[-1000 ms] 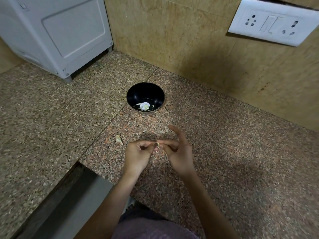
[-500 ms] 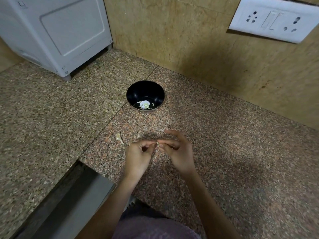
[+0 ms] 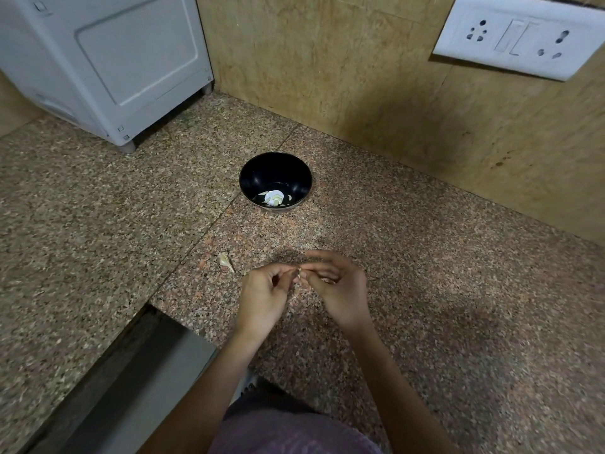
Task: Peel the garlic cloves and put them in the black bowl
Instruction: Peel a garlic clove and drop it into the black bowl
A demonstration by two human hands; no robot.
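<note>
A small garlic clove (image 3: 300, 272) is pinched between the fingertips of my left hand (image 3: 265, 294) and my right hand (image 3: 340, 291), just above the granite counter. Only a sliver of the clove shows between the fingers. Beyond the hands stands the black bowl (image 3: 296, 173), with a few pale peeled cloves (image 3: 274, 198) lying at its bottom. One unpeeled garlic clove (image 3: 226, 261) lies on the counter, just left of my left hand.
A grey appliance (image 3: 104, 60) stands at the back left on the granite counter (image 3: 458, 290). A tiled wall with a white socket panel (image 3: 520, 36) rises behind the bowl. The counter's front edge drops off at the lower left (image 3: 154, 309).
My right hand's outstretched fingers have curled in closer over the clove. Both hands keep hold of it in about the same spot.
</note>
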